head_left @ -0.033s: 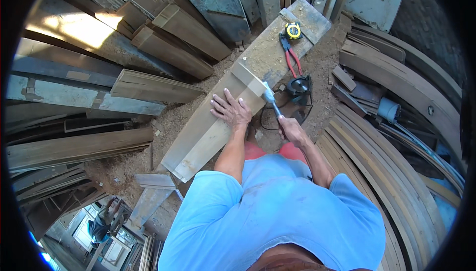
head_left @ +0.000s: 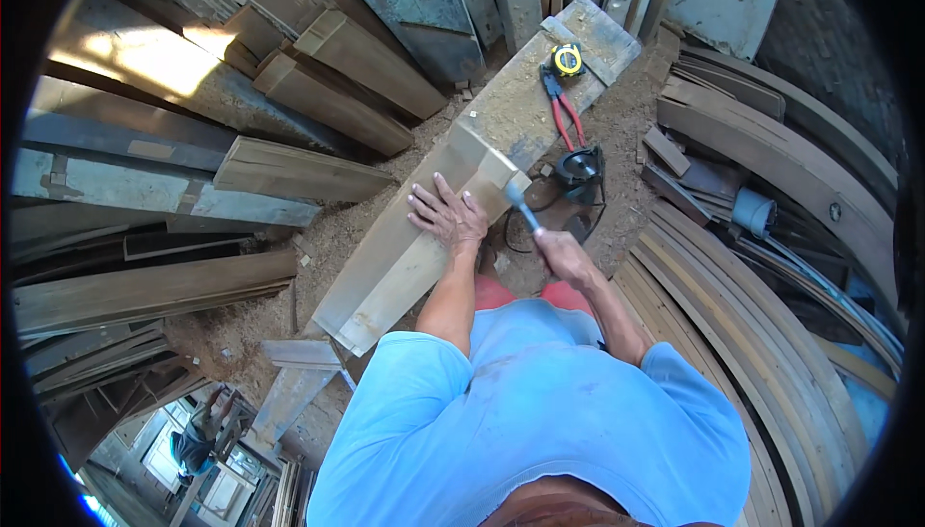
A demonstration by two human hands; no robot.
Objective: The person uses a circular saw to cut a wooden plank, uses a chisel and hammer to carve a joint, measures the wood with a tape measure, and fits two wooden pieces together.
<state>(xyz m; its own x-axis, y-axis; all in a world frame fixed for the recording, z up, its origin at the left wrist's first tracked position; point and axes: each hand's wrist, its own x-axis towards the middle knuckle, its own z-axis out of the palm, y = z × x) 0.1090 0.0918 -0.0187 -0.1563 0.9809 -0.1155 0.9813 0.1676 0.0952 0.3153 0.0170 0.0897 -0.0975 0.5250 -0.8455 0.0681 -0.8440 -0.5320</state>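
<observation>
My left hand (head_left: 451, 214) lies with spread fingers on a long wooden box-like piece (head_left: 390, 243), made of boards and set slantwise on a bench. A short crosspiece (head_left: 482, 153) closes its far end. My right hand (head_left: 564, 255) is wrapped round the handle of a hammer (head_left: 520, 194). The hammer's head is at the right corner of that far end; whether it touches the wood I cannot tell. Farther up the sawdust-covered bench (head_left: 511, 108) lie red-handled pliers (head_left: 562, 108) and a yellow and black tape measure (head_left: 568, 59).
Just beyond my right hand rests a dark circular saw (head_left: 580, 169) with its cord looped nearby. Stacked boards (head_left: 289, 171) lean on the left, and curved planks (head_left: 742, 305) are piled on the right. A blue-grey cup (head_left: 753, 211) stands among scraps. Another person (head_left: 195, 445) is at the lower left.
My right hand and the hammer have shifted slightly: the head is now lower and turned differently beside the box's corner. My left hand stays in place.
</observation>
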